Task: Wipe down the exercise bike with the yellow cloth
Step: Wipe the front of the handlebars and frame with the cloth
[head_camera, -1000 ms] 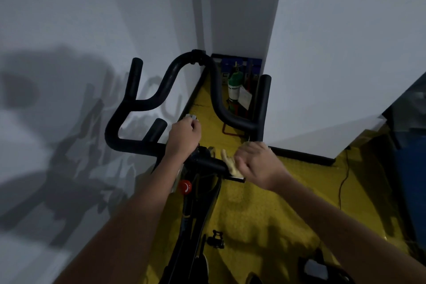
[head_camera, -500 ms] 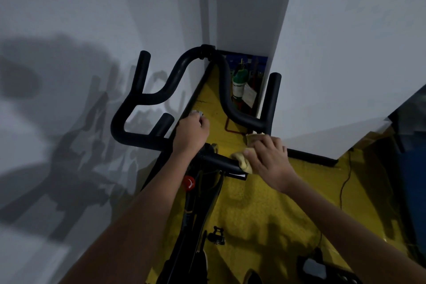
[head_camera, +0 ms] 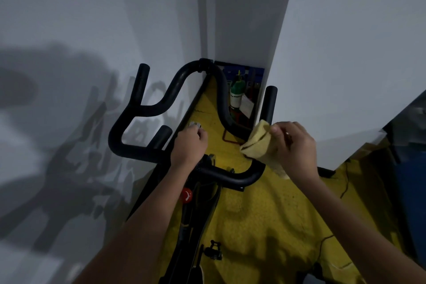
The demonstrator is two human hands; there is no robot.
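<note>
Yellow cloth point(head_camera: 259, 145) was bunched in right hand point(head_camera: 296, 148), draped over the handlebar's point(head_camera: 227, 176) right-side bend. Left hand point(head_camera: 190, 145) gripped handlebar ctr. Red knob point(head_camera: 186, 195) sat below on exercise bike frame point(head_camera: 196, 226).

Dim, bluish frame. Hard handlebar shadow on left wall point(head_camera: 69, 145), so light comes from the right. Soft focus, wide-angle bending at edges.

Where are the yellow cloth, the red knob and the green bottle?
yellow cloth point(head_camera: 258, 143), head view, its folded middle.
red knob point(head_camera: 186, 195), head view, its round face.
green bottle point(head_camera: 237, 94), head view, its body.
</note>
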